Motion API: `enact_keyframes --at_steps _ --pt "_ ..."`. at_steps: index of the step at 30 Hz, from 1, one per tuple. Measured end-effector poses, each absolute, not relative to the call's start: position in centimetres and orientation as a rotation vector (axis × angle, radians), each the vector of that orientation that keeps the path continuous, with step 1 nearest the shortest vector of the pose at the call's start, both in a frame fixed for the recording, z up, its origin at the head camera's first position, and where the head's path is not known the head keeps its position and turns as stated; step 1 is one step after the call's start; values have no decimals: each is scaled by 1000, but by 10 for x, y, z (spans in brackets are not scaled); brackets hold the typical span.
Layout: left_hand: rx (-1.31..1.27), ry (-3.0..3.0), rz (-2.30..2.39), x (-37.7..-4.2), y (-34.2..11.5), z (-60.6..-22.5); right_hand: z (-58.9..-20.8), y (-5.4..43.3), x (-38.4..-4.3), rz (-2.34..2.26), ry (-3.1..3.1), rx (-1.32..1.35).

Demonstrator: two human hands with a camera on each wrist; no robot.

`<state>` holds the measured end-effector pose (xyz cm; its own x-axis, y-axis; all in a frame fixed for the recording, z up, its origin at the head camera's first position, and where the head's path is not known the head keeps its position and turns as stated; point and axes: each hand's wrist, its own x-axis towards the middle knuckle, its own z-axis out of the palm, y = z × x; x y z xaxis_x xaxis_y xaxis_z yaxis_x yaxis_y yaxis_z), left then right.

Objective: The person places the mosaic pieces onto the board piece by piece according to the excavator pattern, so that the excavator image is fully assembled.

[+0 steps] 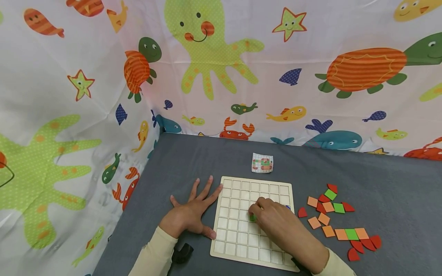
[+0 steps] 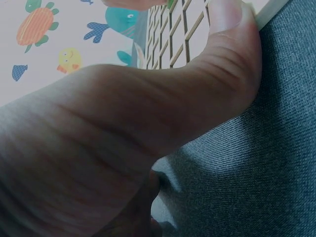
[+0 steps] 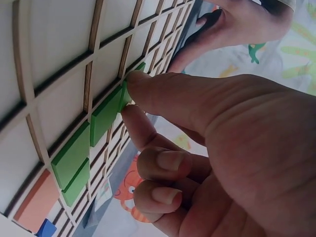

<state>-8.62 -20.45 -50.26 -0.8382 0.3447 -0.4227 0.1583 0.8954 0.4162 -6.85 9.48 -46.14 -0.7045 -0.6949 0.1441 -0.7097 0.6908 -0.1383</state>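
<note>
A light wooden grid board (image 1: 253,240) lies on the grey cloth. My left hand (image 1: 190,216) spreads its fingers beside the board's left edge, with the thumb and a fingertip touching the rim. Over the middle of the grid, my right hand (image 1: 281,224) pinches a small green tile (image 3: 124,97) between thumb and index finger, its other fingers curled. Near it in the right wrist view, other green tiles (image 3: 74,148), an orange tile (image 3: 37,200) and a blue piece (image 3: 46,228) sit on the grid. My right hand hides most of these from the head view.
Right of the board lie loose orange squares (image 1: 340,234), green squares (image 1: 351,234) and red rounded pieces (image 1: 375,241), several in all. Behind the board is a small printed card (image 1: 262,163) with a coloured grid pattern. A patterned curtain (image 1: 269,46) borders the back and left.
</note>
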Motion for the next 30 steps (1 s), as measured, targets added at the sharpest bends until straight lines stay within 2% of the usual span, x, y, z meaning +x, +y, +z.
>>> enact_keyframes --at_steps 17,30 --pt "371 2575 474 -84 -201 -488 -461 94 -70 238 -2792 1155" --pt "343 2542 491 -87 -204 -502 -460 96 -67 239 -2815 1134"
